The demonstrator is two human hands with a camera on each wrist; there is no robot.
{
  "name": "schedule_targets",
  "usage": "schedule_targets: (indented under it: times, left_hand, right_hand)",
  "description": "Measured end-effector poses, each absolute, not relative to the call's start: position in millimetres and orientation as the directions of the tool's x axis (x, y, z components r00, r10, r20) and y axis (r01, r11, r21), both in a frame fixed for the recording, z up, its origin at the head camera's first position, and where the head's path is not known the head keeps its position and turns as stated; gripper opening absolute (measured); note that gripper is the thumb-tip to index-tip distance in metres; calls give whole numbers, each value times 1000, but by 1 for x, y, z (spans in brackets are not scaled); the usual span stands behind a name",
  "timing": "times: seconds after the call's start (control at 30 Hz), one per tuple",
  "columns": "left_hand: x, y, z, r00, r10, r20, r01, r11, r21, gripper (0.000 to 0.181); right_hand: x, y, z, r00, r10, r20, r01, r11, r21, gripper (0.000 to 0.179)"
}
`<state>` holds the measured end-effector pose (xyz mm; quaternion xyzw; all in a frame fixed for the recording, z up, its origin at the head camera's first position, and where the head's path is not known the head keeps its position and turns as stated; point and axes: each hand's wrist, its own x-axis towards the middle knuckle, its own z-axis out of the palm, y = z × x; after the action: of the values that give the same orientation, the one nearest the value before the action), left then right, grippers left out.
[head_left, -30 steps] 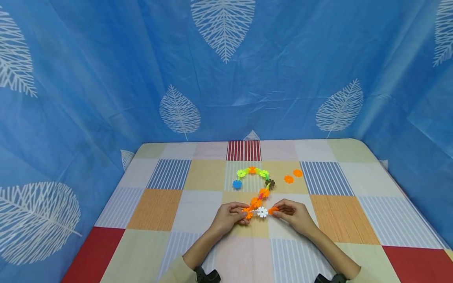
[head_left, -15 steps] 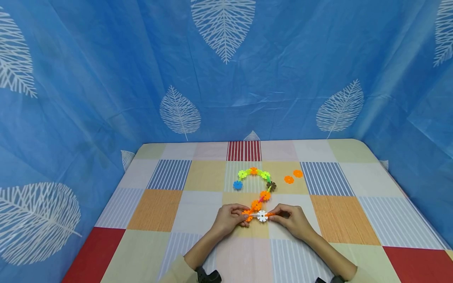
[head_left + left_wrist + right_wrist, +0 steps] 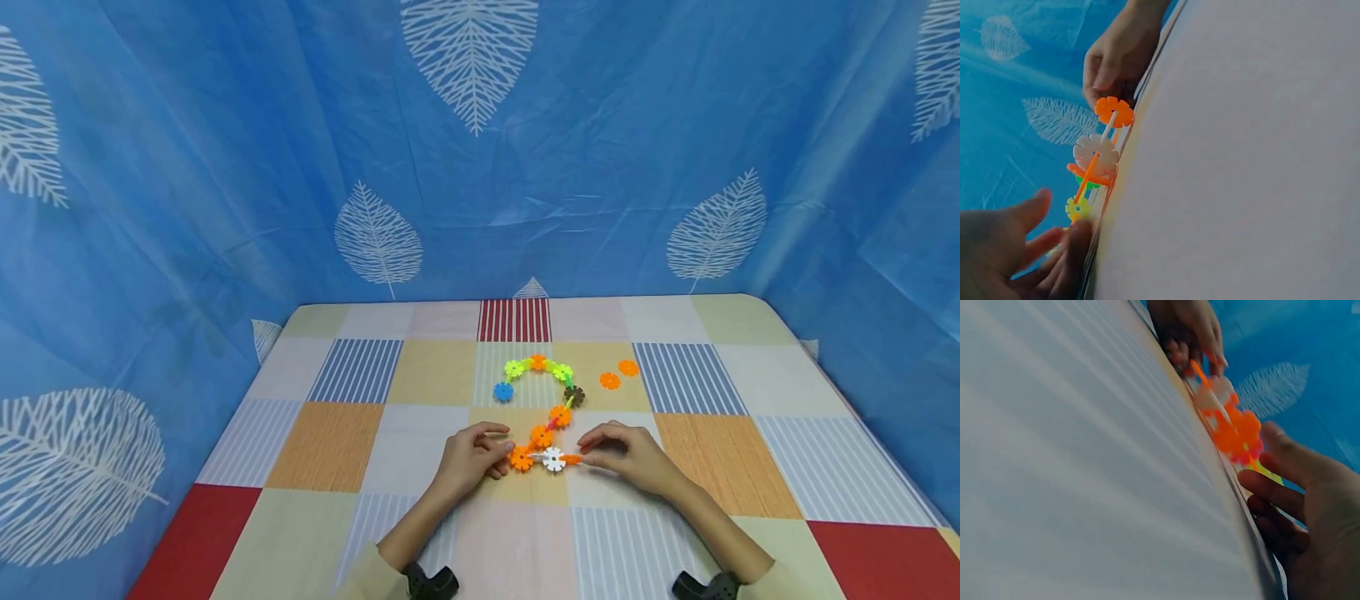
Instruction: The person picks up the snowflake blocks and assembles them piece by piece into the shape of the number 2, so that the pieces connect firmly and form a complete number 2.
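Note:
A chain of flower-shaped plastic interlocking discs lies on the patchwork cloth, bent roughly like a 2. It runs from a blue disc [image 3: 503,392] over yellow-green pieces and a dark brown disc [image 3: 574,395] down to an orange disc [image 3: 521,458] and a white disc [image 3: 553,459]. An edge-on orange disc [image 3: 572,459] ends it at the right. My left hand [image 3: 471,458] is beside the lower left orange disc, thumb and fingers apart in the left wrist view. Just off the right end is my right hand [image 3: 628,457], its thumb and fingers likewise parted in the right wrist view.
Two loose orange discs [image 3: 610,381] lie to the right of the chain's upper part. Behind the table [image 3: 420,321] and along both sides hangs a blue curtain [image 3: 600,150] with white leaf prints.
Both hands have let go of the chain and drawn slightly outward. The right-end orange disc now sits edge-on against the white one, joined to the chain.

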<state>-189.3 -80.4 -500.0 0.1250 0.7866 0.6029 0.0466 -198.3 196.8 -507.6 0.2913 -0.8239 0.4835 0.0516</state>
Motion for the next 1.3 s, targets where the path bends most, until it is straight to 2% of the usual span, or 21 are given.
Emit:
schedule_targets:
  times: [0.1,0.2,0.33,0.43,0.6,0.83,0.93,1.03,1.17,1.3]
  left_hand:
    - [-195,-75,-499,-929,225,293,359,356,863,27]
    - [-198,-60,-495,-814,302,495,580,399,710,24]
    - [-197,-37,-492,-662,468,586,749,393,532,24]
    - [-196,-26,-497,-621,535,573,784,424,454,24]
    - [-198,-20,-506,-626,540,563,777,494,390,18]
    - [-200,-18,-513,-652,509,562,757,475,448,11]
    - [-201,-19,-515,-669,500,550,742,477,470,10]
    - [-200,-20,-516,-689,475,547,724,483,492,8]
    - [-200,-22,-516,-716,418,559,696,488,527,8]
    - [-200,-23,-516,-730,386,565,682,476,556,8]
  right_hand:
    - [-216,215,-511,-886,-295,358,-459,447,-768,13]
    - [-238,230,-507,-915,-129,383,-386,562,-732,17]
    - [-267,243,-507,-917,-4,398,-298,670,-680,29]
    - [-282,250,-513,-918,13,397,-263,729,-632,35]
    - [-291,251,-519,-919,2,394,-258,751,-608,31]
    - [-283,254,-522,-919,48,391,-252,692,-677,23]
    - [-272,252,-521,-932,56,358,-261,584,-769,24]
    - [-254,244,-518,-958,27,285,-250,401,-881,27]
    - [-225,222,-511,-991,-81,110,-124,184,-975,33]
    - [-203,202,-506,-983,-179,-40,25,85,-996,37]
